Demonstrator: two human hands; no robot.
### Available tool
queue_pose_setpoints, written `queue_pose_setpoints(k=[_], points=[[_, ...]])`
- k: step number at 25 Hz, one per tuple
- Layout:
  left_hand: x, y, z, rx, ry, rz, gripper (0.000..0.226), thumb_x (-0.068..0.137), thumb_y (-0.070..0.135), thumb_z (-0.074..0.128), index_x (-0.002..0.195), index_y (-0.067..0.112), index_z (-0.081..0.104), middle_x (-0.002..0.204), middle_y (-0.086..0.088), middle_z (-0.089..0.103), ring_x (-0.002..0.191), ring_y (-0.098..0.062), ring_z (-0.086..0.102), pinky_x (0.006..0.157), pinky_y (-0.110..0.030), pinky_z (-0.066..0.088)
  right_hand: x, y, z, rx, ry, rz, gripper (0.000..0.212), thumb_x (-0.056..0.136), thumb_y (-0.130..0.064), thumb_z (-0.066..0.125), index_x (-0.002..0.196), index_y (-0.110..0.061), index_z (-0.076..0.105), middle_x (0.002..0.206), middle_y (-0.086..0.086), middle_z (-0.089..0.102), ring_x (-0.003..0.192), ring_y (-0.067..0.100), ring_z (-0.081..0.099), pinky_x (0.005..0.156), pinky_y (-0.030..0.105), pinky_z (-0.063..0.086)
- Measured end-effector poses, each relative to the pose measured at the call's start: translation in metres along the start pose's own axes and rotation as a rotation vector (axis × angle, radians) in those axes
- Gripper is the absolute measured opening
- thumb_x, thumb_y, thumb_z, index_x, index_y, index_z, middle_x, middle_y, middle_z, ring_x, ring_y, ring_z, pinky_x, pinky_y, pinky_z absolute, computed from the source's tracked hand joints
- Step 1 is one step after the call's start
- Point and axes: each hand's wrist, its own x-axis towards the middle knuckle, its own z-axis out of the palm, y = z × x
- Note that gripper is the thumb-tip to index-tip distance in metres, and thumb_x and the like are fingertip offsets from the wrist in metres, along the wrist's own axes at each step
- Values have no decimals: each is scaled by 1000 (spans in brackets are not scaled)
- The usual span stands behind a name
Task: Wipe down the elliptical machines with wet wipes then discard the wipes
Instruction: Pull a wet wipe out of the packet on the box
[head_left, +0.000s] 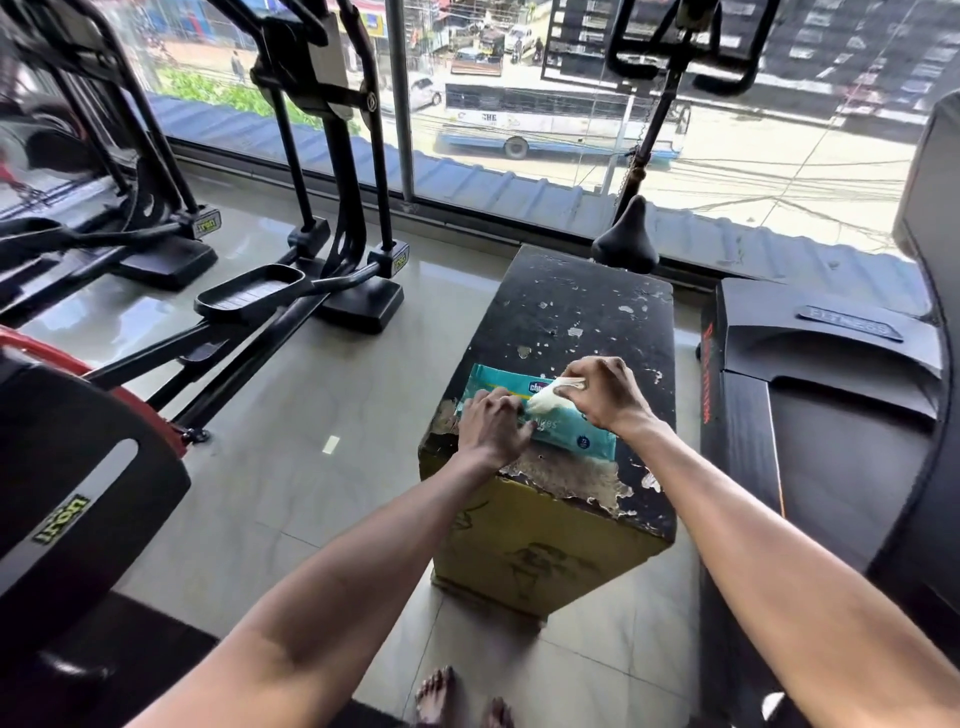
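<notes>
Head view: early stage. Your right hand (602, 392) pinches a wet wipe (549, 398) from the wipes pack (574, 435); left hand (491, 422) grips it. Upper left, elliptical machines (324, 130) likely unwiped.

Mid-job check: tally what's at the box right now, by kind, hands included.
Box: 1
Wet wipes pack: 1
Wipe, partly pulled out: 1
Hands: 2, left hand holding the pack, right hand pinching the wipe
Total: 5
</notes>
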Motion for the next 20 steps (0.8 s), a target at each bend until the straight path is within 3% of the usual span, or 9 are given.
queue_pose_setpoints(k=[4, 9, 11, 13, 15, 17, 20], points=[[4, 1, 1, 38, -27, -21, 37, 90, 46, 62, 118, 24, 69, 120, -4, 64, 112, -26, 57, 96, -38, 44, 1, 0, -2, 132, 147, -95, 8, 84, -21, 80, 86, -14, 78, 91, -1, 70, 84, 23, 67, 75, 37, 54], [5, 4, 1, 28, -16, -50, 38, 88, 47, 65, 118, 23, 67, 119, -3, 64, 113, -25, 57, 97, -39, 43, -4, 3, -4, 162, 260, -52, 14, 84, -26, 80, 82, -12, 78, 78, 5, 76, 72, 20, 70, 65, 32, 54], [8, 6, -2, -69, -2, -98, 49, 85, 50, 69, 123, 21, 60, 122, -4, 64, 113, -27, 58, 97, -41, 45, -2, 1, -7, 200, 177, -23, 13, 81, -28, 82, 81, -16, 78, 75, 2, 75, 68, 14, 66, 64, 27, 48], [13, 8, -7, -234, 16, -93, 62, 82, 49, 72, 135, 24, 52, 133, -4, 60, 120, -28, 56, 100, -46, 45, 2, 0, -8, 291, 11, -33, 10, 79, -27, 84, 84, -22, 78, 78, -5, 77, 71, 7, 66, 70, 27, 52], [20, 11, -14, -437, 43, -24, 60, 82, 37, 76, 136, 21, 56, 135, -5, 60, 123, -26, 56, 101, -42, 44, 5, -3, -9, 464, -86, -38, 8, 80, -24, 84, 85, -26, 78, 84, -6, 78, 76, 6, 68, 79, 33, 57], [29, 11, -21, -577, 83, -11, 38, 82, 23, 78, 117, 10, 69, 118, -8, 69, 104, -20, 62, 85, -27, 44, 5, -9, -12, 665, -28, 28, 11, 86, -14, 77, 86, -25, 75, 87, 1, 78, 79, 13, 69, 80, 34, 57], [39, 6, -29, -803, 83, -122, 8, 84, 11, 77, 90, 8, 73, 81, -1, 71, 70, -7, 59, 62, -18, 40, 4, -6, -6, 929, 103, 267, 30, 90, 5, 50, 82, -16, 70, 87, 6, 74, 83, 24, 66, 76, 34, 55]])
